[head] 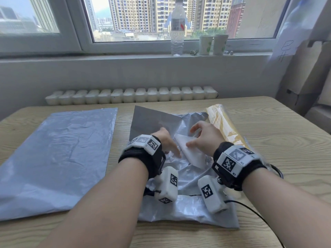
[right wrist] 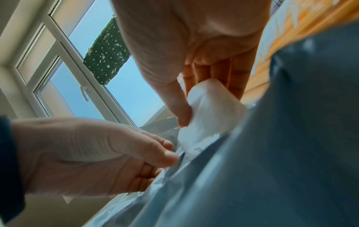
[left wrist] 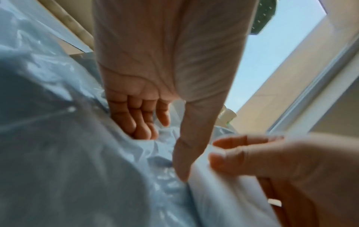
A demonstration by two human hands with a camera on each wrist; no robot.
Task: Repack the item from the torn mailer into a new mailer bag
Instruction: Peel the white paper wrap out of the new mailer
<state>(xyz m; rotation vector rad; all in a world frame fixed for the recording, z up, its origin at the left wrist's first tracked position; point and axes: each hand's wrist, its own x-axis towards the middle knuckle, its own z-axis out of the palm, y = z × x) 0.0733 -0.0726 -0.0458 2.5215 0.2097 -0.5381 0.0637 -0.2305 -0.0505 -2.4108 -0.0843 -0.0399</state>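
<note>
The torn grey mailer lies crumpled on the table in front of me, its dark inside turned up at the far end. A folded white item sticks out of it. My right hand pinches the white item between thumb and fingers. My left hand grips the torn mailer just left of the item, fingers curled into the plastic and thumb against the item's edge. The new grey mailer lies flat on the left, apart from both hands.
A yellow package in clear wrap lies right of the torn mailer. The wooden table ends at a radiator. On the sill stand a water bottle and two paper cups. Cardboard leans at the right.
</note>
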